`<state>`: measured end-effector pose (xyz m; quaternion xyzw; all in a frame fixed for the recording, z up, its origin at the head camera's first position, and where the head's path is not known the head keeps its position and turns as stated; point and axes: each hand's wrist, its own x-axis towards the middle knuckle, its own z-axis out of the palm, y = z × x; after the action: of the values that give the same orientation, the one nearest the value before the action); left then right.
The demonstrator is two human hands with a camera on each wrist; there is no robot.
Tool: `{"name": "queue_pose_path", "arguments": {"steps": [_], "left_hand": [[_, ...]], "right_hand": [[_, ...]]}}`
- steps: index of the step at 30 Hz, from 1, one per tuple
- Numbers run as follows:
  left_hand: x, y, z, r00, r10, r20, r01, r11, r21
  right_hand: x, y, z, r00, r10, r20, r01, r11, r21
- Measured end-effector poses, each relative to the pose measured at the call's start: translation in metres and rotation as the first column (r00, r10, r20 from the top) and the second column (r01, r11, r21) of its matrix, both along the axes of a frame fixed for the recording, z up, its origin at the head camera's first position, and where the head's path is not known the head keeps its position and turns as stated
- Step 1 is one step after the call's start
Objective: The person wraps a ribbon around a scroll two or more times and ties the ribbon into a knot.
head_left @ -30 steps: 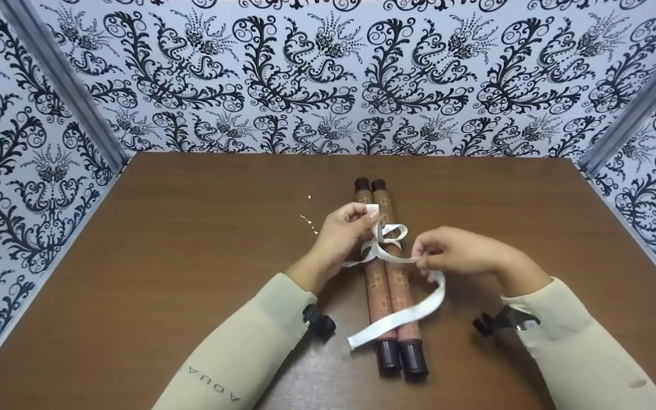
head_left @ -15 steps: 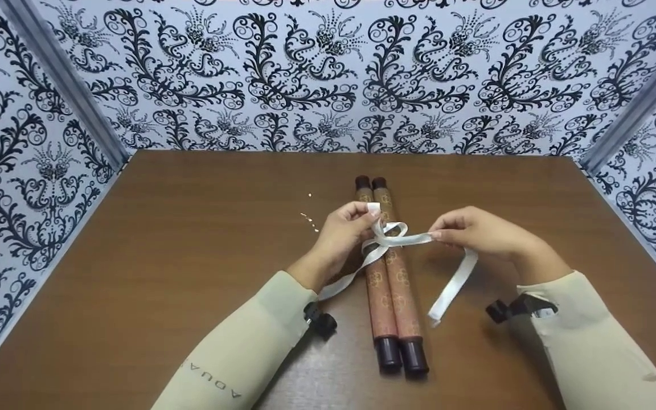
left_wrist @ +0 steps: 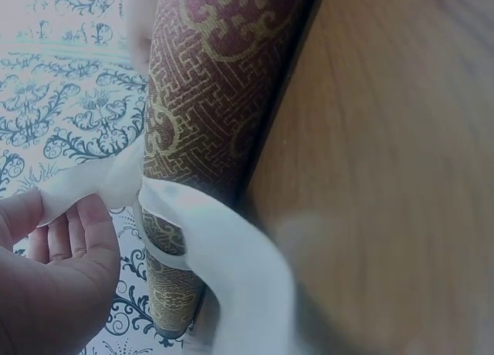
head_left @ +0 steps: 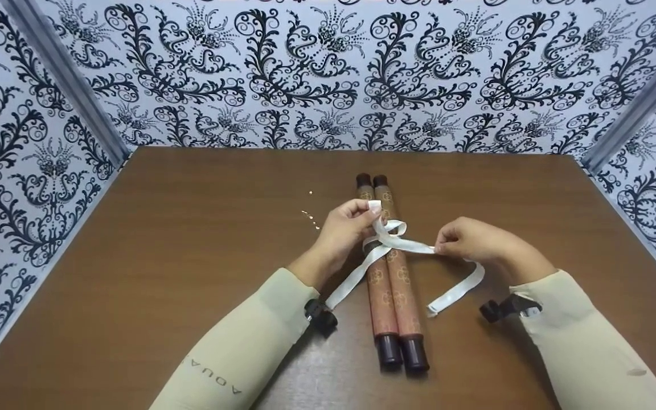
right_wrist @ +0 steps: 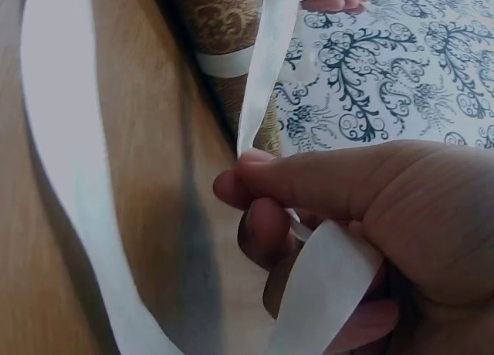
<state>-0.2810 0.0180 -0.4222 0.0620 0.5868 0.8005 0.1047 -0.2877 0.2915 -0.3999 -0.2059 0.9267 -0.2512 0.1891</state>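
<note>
Two scrolls lie side by side, a left scroll (head_left: pixel 381 302) and a right scroll (head_left: pixel 408 307), both in reddish-gold patterned cloth with dark end caps. White ribbon (head_left: pixel 410 245) passes round them near the middle, with a small loop standing over the right one. My left hand (head_left: pixel 339 230) pinches a raised fold of this ribbon between thumb and fingers above the scrolls. To their right, my right hand (head_left: pixel 473 244) pinches a stretch of it between thumb and forefinger. From there a loose tail (right_wrist: pixel 77 154) hangs down; another tail (head_left: pixel 356 279) runs toward my left wrist.
The scrolls rest on a brown wooden table (head_left: pixel 191 256). Several tiny pale flecks (head_left: pixel 311 218) lie left of them. Panels with black scrollwork (head_left: pixel 328 74) wall in the back and sides. Each wrist wears a small black camera, such as the left camera (head_left: pixel 321 318).
My right hand has moved right, drawing the ribbon across; its tail swung from over the scrolls to their right. The other tail now shows more. My left hand has stayed in place.
</note>
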Motion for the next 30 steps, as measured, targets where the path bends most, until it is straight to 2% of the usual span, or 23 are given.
{"name": "queue_pose_path", "arguments": {"steps": [5, 8, 12, 14, 20, 24, 27, 30], "left_hand": [[0.000, -0.001, 0.000, 1.000, 0.003, 0.005, -0.003, 1.000, -0.007], [-0.001, 0.000, -0.001, 1.000, 0.007, 0.005, -0.007, 1.000, -0.003], [-0.001, 0.000, -0.001, 1.000, 0.012, 0.009, -0.012, 1.000, 0.005], [-0.001, 0.000, -0.001, 1.000, 0.014, 0.010, -0.014, 1.000, 0.005], [-0.001, 0.001, 0.001, 1.000, 0.015, 0.015, -0.015, 1.000, 0.004], [-0.001, 0.001, 0.001, 1.000, 0.015, 0.019, -0.015, 1.000, 0.002], [-0.001, 0.001, 0.001, 1.000, 0.015, 0.018, -0.015, 1.000, -0.007], [-0.001, 0.000, 0.000, 1.000, 0.008, 0.008, -0.008, 1.000, -0.018]], "right_hand": [[-0.001, 0.003, 0.000, 1.000, -0.004, -0.018, 0.004, 1.000, 0.027], [-0.001, 0.003, 0.001, 0.995, -0.052, -0.086, 0.053, 0.998, 0.016], [-0.002, -0.001, 0.001, 0.976, -0.139, -0.168, 0.136, 0.990, -0.028], [-0.003, -0.004, 0.000, 0.970, -0.172, -0.173, 0.164, 0.984, -0.064], [-0.005, -0.019, -0.003, 0.965, -0.198, -0.173, 0.164, 0.968, -0.190], [-0.006, -0.032, -0.004, 0.969, -0.220, -0.114, 0.177, 0.938, -0.299], [-0.007, -0.040, -0.005, 0.971, -0.238, -0.023, 0.211, 0.898, -0.386], [-0.007, -0.044, -0.007, 0.973, -0.230, 0.024, 0.218, 0.877, -0.428]]}}
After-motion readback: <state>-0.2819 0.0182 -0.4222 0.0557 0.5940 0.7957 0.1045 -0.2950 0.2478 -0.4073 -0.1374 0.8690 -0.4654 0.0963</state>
